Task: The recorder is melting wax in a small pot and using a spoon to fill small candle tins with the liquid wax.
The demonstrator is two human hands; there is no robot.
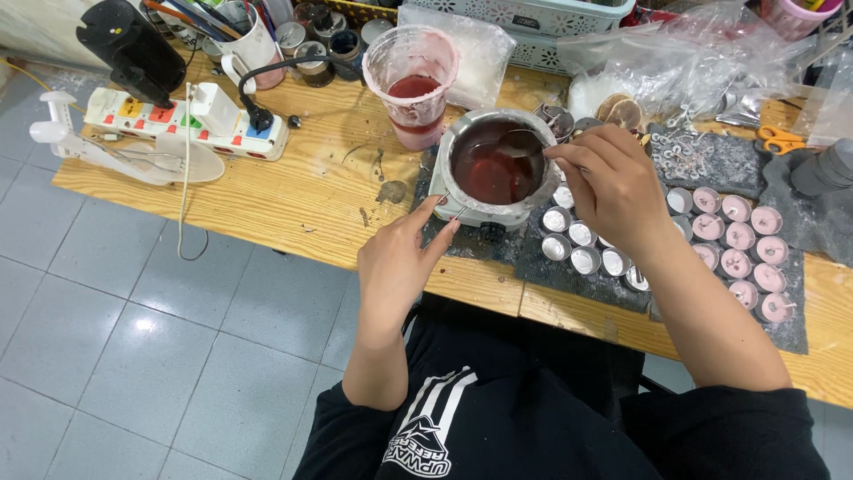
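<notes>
Head view: melting pot (490,163) of dark red wax sits near front table edge (293,240), floor open below. Right hand (609,182) pinches spoon (515,142) dipped in wax — fingers closed on handle. Left hand (402,258) loosely open, fingertips touching pot's base. Empty foil cups (577,244) crowd right side; pink-filled cups (742,240) beyond. Plastic cup (411,80) just behind pot — power strip (191,120) well left.

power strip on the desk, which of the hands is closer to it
Left. The left hand rests at the melting pot's near left edge, on the side toward the power strip. The right hand holds a spoon over the pot's right side, farther away.
</notes>
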